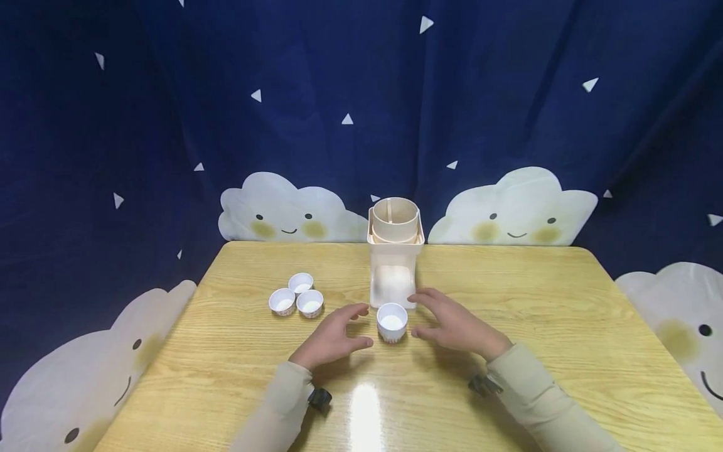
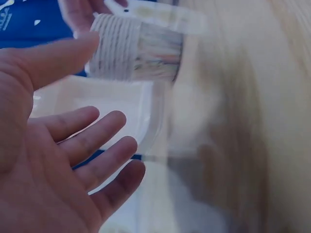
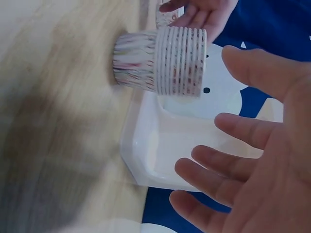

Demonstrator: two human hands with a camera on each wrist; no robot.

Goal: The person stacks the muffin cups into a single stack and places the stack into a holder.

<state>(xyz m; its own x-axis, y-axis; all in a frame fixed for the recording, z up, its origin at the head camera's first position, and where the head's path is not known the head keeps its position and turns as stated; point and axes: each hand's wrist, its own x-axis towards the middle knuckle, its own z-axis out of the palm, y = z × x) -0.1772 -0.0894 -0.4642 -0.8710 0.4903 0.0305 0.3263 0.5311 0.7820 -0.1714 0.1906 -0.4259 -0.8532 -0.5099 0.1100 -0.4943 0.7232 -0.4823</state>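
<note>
A stack of nested paper baking cups (image 1: 392,322) stands upright on the table between my two hands. The wrist views show its many rims and a coloured pattern low on the side. My left hand (image 1: 334,337) is just left of the stack, fingers spread and apart from it. On the other side, my right hand (image 1: 456,321) faces it with relaxed, parted fingers, holding nothing. Right behind the stack stands a cream dispenser-like stand (image 1: 393,276) with a round open cylinder (image 1: 396,220) on top.
Three more white cups (image 1: 310,303) sit grouped on the left part of the wooden table (image 1: 542,301). A dark blue curtain (image 1: 361,75) with white clouds hangs behind the table's back edge.
</note>
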